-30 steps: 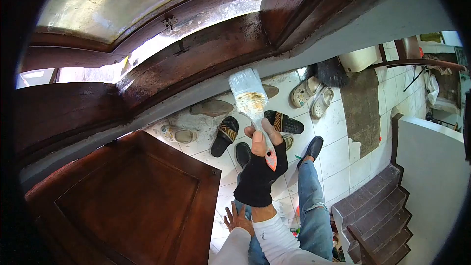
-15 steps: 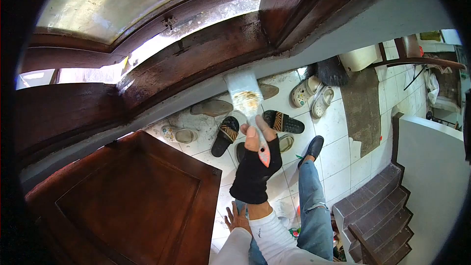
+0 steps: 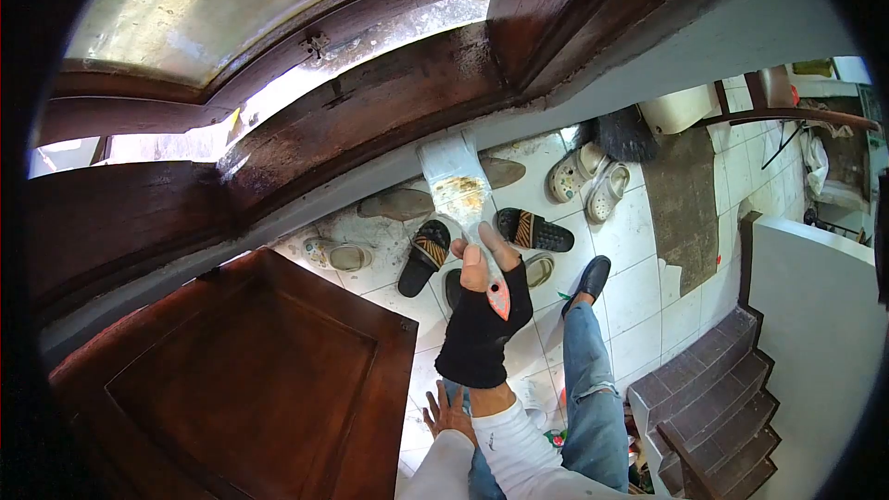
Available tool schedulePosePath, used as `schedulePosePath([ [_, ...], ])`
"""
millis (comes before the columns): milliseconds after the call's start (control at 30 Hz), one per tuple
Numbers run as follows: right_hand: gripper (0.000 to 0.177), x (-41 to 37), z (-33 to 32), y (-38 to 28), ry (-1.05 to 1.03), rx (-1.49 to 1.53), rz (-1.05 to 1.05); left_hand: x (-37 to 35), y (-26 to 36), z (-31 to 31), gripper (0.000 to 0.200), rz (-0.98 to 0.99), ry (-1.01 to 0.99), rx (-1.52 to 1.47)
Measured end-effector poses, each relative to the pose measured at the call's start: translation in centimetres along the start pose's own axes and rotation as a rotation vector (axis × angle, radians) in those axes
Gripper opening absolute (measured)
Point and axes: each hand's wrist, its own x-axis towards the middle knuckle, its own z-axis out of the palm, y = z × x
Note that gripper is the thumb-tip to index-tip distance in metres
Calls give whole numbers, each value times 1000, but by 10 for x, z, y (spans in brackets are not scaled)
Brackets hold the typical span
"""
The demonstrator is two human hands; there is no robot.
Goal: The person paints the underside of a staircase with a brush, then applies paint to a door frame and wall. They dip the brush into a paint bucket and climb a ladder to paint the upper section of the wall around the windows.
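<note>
In the head view, black margins cut off all four corners. One brush (image 3: 460, 193) lies just off centre toward 12 o'clock, its handle pinched between the thumb and fingers of the gloved right hand (image 3: 470, 329); the grip conceals part of the handle, and whether the bristle tips touch the grey wall (image 3: 704, 46) cannot be told. The bare left hand (image 3: 451, 415), at 6, rests on the jeans (image 3: 593, 417) with fingers spread. Footwear, counted: two black slides (image 3: 424, 259), at 7 and 3; four clogs (image 3: 607, 194), two between 2 and 3, one near 9, one at 4 partly covered by the right hand; two black shoes (image 3: 589, 281), one at 4, the other mostly hidden at 6. Two brown ovals (image 3: 396, 204), at 10 and 2, are hard to identify; the brush overlaps the second. Surroundings: window (image 3: 231, 14) between 10 and 11, wooden frame (image 3: 370, 88) at 11, door (image 3: 255, 366) at 8, mat (image 3: 683, 213) at 3, stairs (image 3: 708, 380) at 4.
</note>
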Motion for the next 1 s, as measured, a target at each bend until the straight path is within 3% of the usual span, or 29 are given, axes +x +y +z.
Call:
schedulePosePath([
  [167, 38, -2, 0, -1, 1, 13, 33, 3, 0, 1, 86, -20, -8, 27],
  [267, 39, 0, 2, 1, 25, -51, -90, 5, -2, 3, 87, -7, 13, 28],
  [367, 39, 0, 4, -1, 8, -13, -53, 5, -3, 2, 91, -10, -30, 60],
  [467, 38, -4, -2, 4, 14, -14, 26, 10, -7, 12, 97, 14, 53, 58],
  [767, 37, -4, -5, 9, -12, -50, -96, 7, -1, -2, 98, -25, -43, 74],
  [867, 36, -3, -8, 18, -27, -182, -54, 10, -4, 5, 90, 0, 43, 63],
  [933, 35, -6, -6, 3, 4, -37, 51, 8, -2, 3, 81, -9, 38, 14],
  [1000, 33, -6, -8, 2, 10, -42, -41, 5, -1, 4, 74, 2, 68, -26],
])
